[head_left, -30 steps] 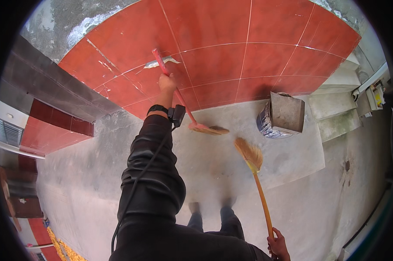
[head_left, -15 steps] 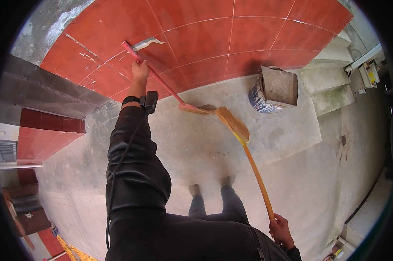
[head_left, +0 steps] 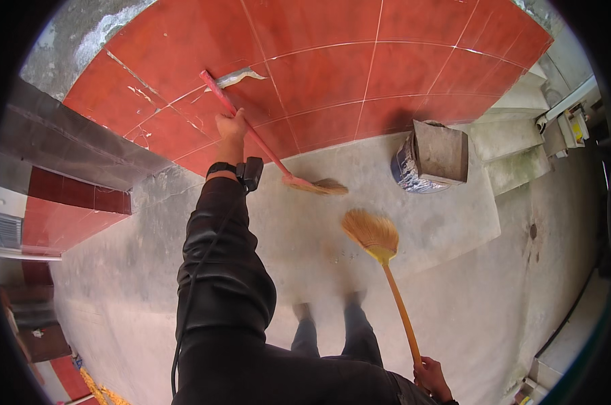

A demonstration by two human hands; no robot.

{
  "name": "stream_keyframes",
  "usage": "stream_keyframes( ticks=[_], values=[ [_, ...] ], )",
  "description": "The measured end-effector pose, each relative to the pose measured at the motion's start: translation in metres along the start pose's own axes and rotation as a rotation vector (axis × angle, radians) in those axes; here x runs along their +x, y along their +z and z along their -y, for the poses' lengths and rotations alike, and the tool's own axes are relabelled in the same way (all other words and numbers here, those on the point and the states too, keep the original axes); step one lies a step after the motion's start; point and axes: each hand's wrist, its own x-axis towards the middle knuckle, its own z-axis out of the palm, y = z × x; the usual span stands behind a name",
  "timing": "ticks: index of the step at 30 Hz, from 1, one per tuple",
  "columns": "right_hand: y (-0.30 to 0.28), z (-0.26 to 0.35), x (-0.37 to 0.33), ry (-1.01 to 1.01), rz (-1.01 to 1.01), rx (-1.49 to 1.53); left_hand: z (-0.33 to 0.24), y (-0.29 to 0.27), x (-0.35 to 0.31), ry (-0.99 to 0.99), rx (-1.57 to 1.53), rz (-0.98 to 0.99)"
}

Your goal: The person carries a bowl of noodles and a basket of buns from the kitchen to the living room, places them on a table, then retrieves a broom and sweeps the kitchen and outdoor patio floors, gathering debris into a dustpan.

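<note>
Stretched out toward the tiled wall, my left hand (head_left: 232,125) is closed round the handle of a red broom (head_left: 263,146). That broom leans with its straw head low over the concrete floor near the wall's foot. My right hand (head_left: 432,379), at the lower right, grips the top of an orange-yellow handle. It belongs to a yellow broom (head_left: 401,305), whose fanned straw bristles point away from me. The two broom heads are apart, the yellow one nearer to me. Small bits of debris (head_left: 346,256) lie on the floor beside the yellow broom's head.
A stained bucket (head_left: 405,169) with a grey square container (head_left: 442,154) in its top stands by the red tiled wall (head_left: 319,74). Concrete steps (head_left: 511,138) rise at the far right. A grey ledge (head_left: 75,135) runs along the left.
The yellow broom's head has come back toward me, away from the red broom's head, which it met before. Both hands keep their grips. The view has shifted slightly.
</note>
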Motion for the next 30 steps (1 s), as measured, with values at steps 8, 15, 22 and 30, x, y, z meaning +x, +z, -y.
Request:
stream_keyframes(
  ticks=[8,15,22,30],
  values=[
    [0.013,0.041,-0.018,0.022,-0.046,-0.227,0.016,0.021,0.005,0.08,0.054,0.034],
    [0.022,0.059,-0.019,0.047,-0.02,-0.214,0.004,0.013,-0.002,0.162,0.16,-0.024],
    [0.013,0.023,0.005,0.046,0.074,-0.005,0.0,-0.03,0.002,0.234,0.163,0.17],
    [0.008,-0.022,0.048,0.007,0.208,-0.067,-0.021,-0.068,0.059,0.36,0.131,0.391]
  ],
)
